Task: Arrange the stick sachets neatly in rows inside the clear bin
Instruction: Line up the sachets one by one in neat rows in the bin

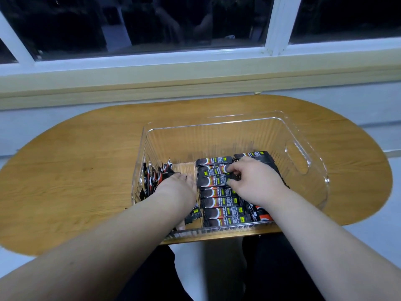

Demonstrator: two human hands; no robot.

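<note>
A clear plastic bin [303, 135] stands on the wooden table. Inside it, black stick sachets [219, 203] with red and yellow print lie flat in a row down the middle. More sachets lie at the back right [260, 156]. A loose bunch of sachets [152, 177] stands on edge against the left wall. My right hand [253, 179] is inside the bin, its fingers curled and pinching a sachet in the flat row. My left hand [178, 185] reaches into the bin at the left bunch; its fingertips touch those sachets, and its grip is hidden.
The oval wooden table [76, 161] runs under a window sill [195, 77] with dark panes. The bin has a handle cut-out [297, 157] on its right wall. My dark-clothed legs [217, 268] show below the table's near edge.
</note>
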